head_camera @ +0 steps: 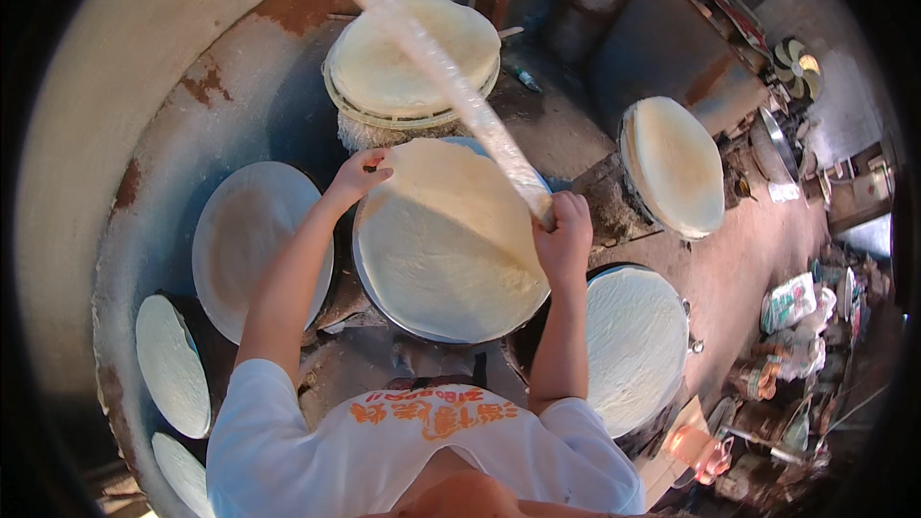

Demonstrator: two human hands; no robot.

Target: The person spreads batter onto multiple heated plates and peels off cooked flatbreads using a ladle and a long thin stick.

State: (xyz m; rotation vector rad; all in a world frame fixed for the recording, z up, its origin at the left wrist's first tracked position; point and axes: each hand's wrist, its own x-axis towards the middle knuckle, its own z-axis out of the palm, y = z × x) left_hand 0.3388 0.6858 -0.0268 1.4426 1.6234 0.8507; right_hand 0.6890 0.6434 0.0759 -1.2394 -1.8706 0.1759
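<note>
A large thin round flatbread (446,252) covers the round griddle (432,333) in front of me. My left hand (362,176) is at the flatbread's upper left edge, thumb and forefinger bent. Whether they pinch the edge I cannot tell. My right hand (565,234) grips the near end of a long pale stick (460,93) that looks wrapped in clear plastic. This stick slants up to the left, over the flatbread and a stack of flatbreads (410,50) on a round rack (392,120).
Left stands a griddle (237,244) with a brownish middle. Pale rounds (173,367) lie farther left, and a batter-covered griddle (637,345) is at right. Another flatbread stack (676,165) sits beyond it. A curved wall (165,151) bounds the left; bags (788,302) and clutter lie far right.
</note>
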